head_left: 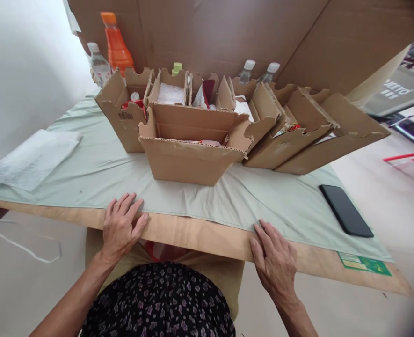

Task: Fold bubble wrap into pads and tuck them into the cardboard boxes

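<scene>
My left hand (122, 227) lies flat, fingers spread, on the near edge of a wooden table (199, 236) covered by a pale green cloth (98, 173). My right hand (273, 260) rests flat on the same edge further right. Both hold nothing. Straight ahead of the hands stands an open cardboard box (189, 150) with small packets inside. Several more open cardboard boxes (298, 135) sit behind and beside it, holding packets and white items.
A black phone (345, 210) lies on the cloth at right. A white padded envelope (31, 159) lies at left. An orange bottle (117, 44) and clear bottles (99, 65) stand at the back against a big cardboard sheet (228, 32). A green sticker (364, 263) marks the table's right corner.
</scene>
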Motion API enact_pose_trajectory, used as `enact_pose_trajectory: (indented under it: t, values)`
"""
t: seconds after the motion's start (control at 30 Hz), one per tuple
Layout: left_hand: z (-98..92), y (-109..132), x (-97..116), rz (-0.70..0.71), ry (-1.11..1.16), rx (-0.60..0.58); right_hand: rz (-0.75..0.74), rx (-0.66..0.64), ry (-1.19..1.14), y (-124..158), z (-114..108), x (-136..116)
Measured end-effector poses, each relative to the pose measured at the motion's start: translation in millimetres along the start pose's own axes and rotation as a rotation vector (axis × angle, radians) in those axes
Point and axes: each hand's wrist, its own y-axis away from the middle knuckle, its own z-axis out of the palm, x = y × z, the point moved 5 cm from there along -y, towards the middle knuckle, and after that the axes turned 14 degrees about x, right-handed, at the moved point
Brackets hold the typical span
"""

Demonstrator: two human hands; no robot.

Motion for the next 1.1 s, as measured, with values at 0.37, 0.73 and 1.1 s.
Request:
enact_pose_trajectory:
  t: [0.37,0.73,1.1]
  values:
    - [-6.3,-0.2,-11.2,-0.040,0.029,0.030,0.105,0.043,-0.091,5.1,0.7,7.5]
    - [-10.2,-10.9,57.4,0.104,0.135,-0.169,-0.015,-0.126,-0.267,-35.3,0.9,-68.3]
    - [-15.9,-10.1,38.7,-0.034,0.468,-0.318,-0.056,-0.247,-0.588,-55.4,3.8,-47.8]
